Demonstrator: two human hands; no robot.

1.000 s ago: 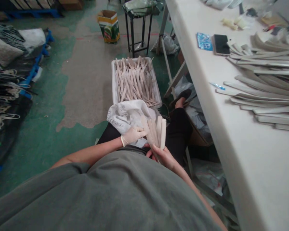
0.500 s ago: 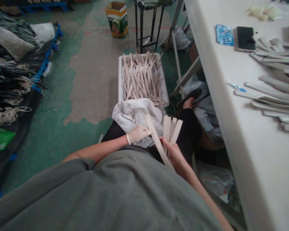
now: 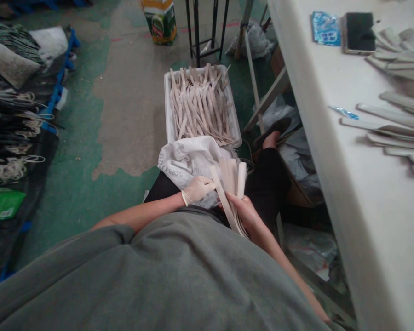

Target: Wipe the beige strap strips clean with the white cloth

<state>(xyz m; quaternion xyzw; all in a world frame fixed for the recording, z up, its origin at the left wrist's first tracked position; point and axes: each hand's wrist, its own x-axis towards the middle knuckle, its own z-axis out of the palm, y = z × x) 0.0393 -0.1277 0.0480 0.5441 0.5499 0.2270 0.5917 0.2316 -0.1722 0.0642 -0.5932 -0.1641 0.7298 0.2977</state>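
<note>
My left hand (image 3: 197, 189), in a pale thin glove, pinches the edge of one flat beige strip (image 3: 221, 193) near its upper end. Bare and closed, my right hand (image 3: 243, 209) grips a bundle of similar strips (image 3: 230, 174), whose upper ends fan out above the fingers. The lower ends curve down toward my waist. Beneath both hands a white sack (image 3: 184, 158) with dark writing lies across my lap. Just past the sack stands a white plastic crate (image 3: 168, 108) full of long beige strips (image 3: 200, 103).
A white table (image 3: 331, 184) runs along the right, bearing more strips (image 3: 393, 131), a phone (image 3: 359, 32) and a blue packet (image 3: 326, 28). Ahead are a black-legged stool (image 3: 210, 46) and a printed carton (image 3: 162, 23). Bundled cords (image 3: 14, 133) lie on the left.
The bundle in my right hand has shifted left, closer to the strip in my left hand, and its ends have fanned differently. The camera view has tilted slightly down.
</note>
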